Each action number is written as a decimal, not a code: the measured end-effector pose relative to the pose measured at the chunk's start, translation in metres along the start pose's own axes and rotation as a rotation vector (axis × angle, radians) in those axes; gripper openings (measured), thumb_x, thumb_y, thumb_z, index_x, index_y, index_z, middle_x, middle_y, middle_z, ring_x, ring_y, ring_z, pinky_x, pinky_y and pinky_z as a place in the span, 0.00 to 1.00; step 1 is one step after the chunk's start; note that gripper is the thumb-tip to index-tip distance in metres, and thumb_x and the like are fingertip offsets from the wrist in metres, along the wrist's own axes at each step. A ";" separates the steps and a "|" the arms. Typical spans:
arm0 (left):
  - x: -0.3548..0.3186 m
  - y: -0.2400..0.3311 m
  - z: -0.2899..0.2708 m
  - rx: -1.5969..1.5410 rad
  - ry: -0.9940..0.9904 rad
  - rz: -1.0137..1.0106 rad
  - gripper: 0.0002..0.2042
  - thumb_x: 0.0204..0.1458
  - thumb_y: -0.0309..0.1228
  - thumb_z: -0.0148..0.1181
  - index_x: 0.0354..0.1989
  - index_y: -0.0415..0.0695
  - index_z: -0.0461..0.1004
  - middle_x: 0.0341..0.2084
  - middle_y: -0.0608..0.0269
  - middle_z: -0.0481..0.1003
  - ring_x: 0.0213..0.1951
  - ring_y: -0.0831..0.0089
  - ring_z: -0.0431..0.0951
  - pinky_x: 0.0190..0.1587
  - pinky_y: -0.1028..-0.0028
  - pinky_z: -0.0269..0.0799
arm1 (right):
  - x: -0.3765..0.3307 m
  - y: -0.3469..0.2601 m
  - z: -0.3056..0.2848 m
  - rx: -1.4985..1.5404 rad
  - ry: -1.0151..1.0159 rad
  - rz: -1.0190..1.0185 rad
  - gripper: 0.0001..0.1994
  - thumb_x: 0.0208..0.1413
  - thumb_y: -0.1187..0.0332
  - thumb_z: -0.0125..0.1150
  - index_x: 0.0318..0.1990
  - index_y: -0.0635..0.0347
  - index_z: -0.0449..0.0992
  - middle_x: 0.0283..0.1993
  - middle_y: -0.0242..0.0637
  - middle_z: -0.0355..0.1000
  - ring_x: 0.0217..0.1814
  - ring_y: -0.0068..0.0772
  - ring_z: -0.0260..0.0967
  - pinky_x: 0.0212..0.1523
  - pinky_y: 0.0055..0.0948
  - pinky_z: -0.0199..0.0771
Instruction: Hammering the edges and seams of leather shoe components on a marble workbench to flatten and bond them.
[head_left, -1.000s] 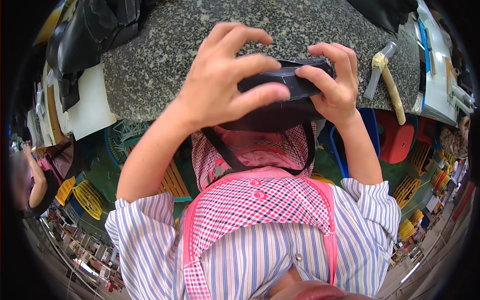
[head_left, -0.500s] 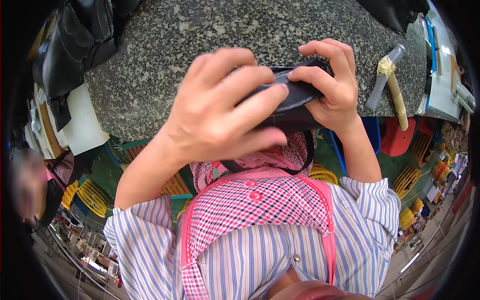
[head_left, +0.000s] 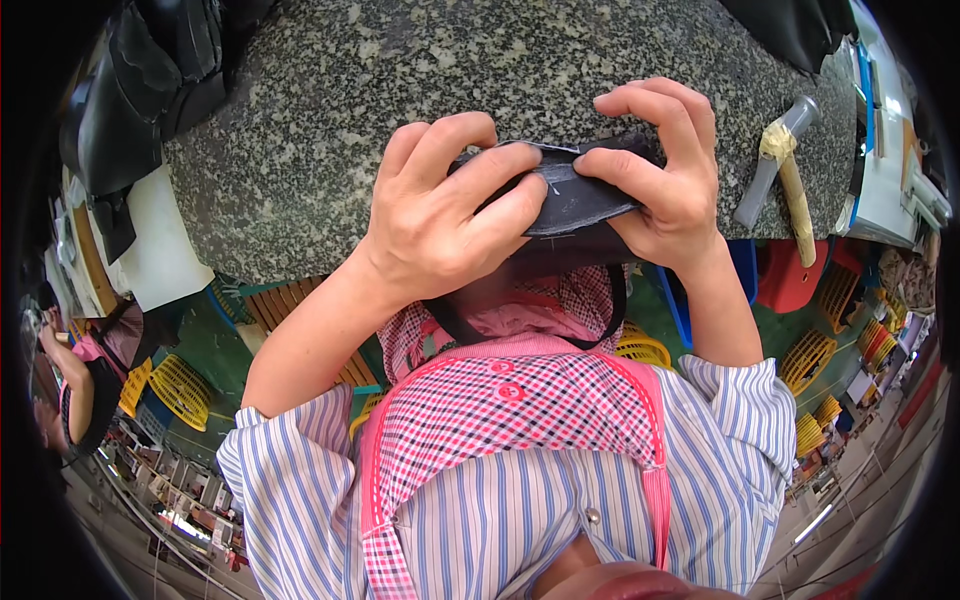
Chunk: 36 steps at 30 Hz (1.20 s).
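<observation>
A folded black leather piece [head_left: 580, 198] with a greyish raw edge is held between my two hands, over the near edge of the speckled stone table [head_left: 400, 60]. My left hand [head_left: 445, 205] grips its left side, fingertips pressed down on the upper face. At the right end, my right hand [head_left: 665, 170] pinches it, with one finger on top and the thumb hidden beneath. Its other fingers are curled and raised off the leather. A dark flap hangs below the piece toward my apron.
On the table at right lies a hammer [head_left: 782, 145] with tape round its head. Black leather pieces [head_left: 125, 130] are heaped at far left, and another black leather piece [head_left: 795, 30] lies at far right. Yellow baskets [head_left: 180, 390] stand below the table. Another person's arm [head_left: 70, 370] shows at left.
My left hand has come down onto the leather and moved slightly right, its fingers now pressing on it. The right hand keeps its hold. The leather has tilted a little.
</observation>
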<state>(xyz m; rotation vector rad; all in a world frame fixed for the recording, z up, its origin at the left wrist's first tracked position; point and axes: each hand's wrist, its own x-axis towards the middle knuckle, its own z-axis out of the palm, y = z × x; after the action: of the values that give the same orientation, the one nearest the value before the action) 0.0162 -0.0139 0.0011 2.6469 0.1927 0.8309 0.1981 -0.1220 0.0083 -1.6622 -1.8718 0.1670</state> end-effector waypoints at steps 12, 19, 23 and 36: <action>-0.002 -0.003 0.005 0.112 -0.040 0.115 0.12 0.27 0.37 0.59 0.22 0.46 0.71 0.33 0.72 0.76 0.39 0.67 0.70 0.38 0.70 0.60 | 0.001 -0.002 0.001 -0.101 0.005 -0.032 0.14 0.25 0.66 0.61 0.28 0.55 0.76 0.43 0.37 0.68 0.48 0.45 0.62 0.46 0.39 0.62; 0.005 0.005 0.003 0.089 -0.126 -0.108 0.11 0.28 0.34 0.61 0.23 0.54 0.67 0.32 0.78 0.73 0.44 0.70 0.68 0.40 0.67 0.56 | 0.003 0.004 0.002 -0.068 0.002 -0.082 0.11 0.27 0.66 0.59 0.26 0.50 0.73 0.43 0.29 0.67 0.48 0.37 0.61 0.45 0.39 0.57; 0.008 0.002 -0.003 0.042 -0.147 -0.122 0.12 0.31 0.38 0.63 0.25 0.52 0.69 0.32 0.74 0.74 0.44 0.67 0.68 0.41 0.66 0.58 | 0.002 0.001 0.000 -0.142 -0.007 -0.067 0.11 0.28 0.65 0.60 0.27 0.50 0.74 0.42 0.29 0.67 0.47 0.37 0.62 0.45 0.38 0.58; 0.055 -0.024 0.001 -0.233 -0.442 -0.263 0.05 0.36 0.27 0.62 0.24 0.42 0.74 0.20 0.64 0.70 0.29 0.65 0.69 0.34 0.68 0.66 | -0.005 0.007 0.006 -0.071 0.114 -0.145 0.11 0.28 0.67 0.58 0.27 0.53 0.76 0.35 0.30 0.67 0.42 0.35 0.64 0.41 0.36 0.61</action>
<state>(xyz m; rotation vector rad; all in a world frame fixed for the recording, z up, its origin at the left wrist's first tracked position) 0.0610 0.0205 0.0200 2.4394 0.2979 0.1630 0.2005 -0.1236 -0.0017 -1.5408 -1.9224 -0.0539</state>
